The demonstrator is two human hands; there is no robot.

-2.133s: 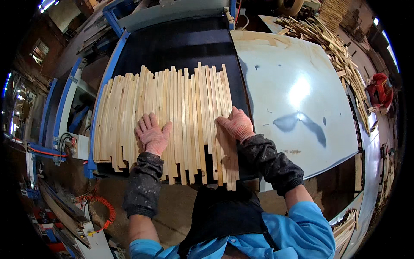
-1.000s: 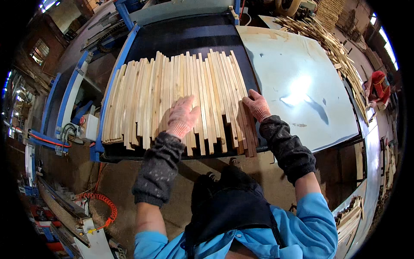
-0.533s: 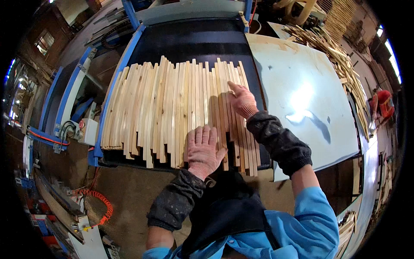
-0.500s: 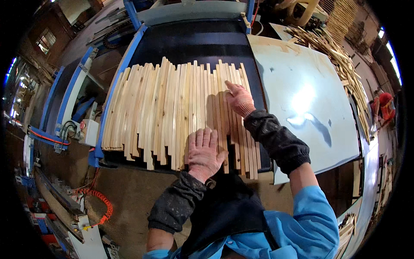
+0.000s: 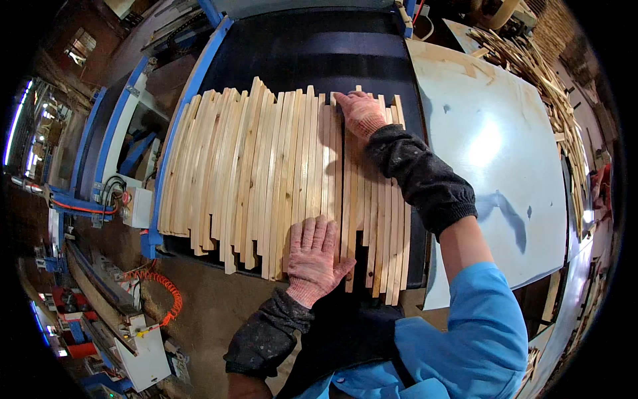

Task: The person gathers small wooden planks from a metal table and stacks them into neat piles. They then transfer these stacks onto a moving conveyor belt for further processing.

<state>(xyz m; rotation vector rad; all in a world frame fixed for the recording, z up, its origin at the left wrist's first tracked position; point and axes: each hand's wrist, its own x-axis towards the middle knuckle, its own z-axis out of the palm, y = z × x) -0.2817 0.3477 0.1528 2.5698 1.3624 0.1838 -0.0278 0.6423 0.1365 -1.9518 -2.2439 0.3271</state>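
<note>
While resting the left hand flat over the near ends of the wood sticks, has the right hand up at their far ends. On the left hand, shows four fingers laid straight, side by side, and a thumb poking out to the right. Touches stick tops with the palm down and nothing pinched. On the right hand, shows the back turned up and the fingers bent over the stick tips. Cannot tell about a pinch there, with the fingertips mostly hidden.

Wood sticks all in one wide row on a black surface, long, thin and pale yellow, packed side by side. Uneven at both ends, with some poking out more than others. On the right side, closer to the body, with dark gaps among the near ends. Between the two hands, a thin dark line running down between sticks.

Just beside the row on the left, a blue rail. On the right, a strip of the same black, then a pale, shiny metal sheet. Past the sheet, a messy heap of thin wood strips. Off to the left, a white box with a red knob, and lower down a curly orange hose. On both forearms, dark sleeve covers.
</note>
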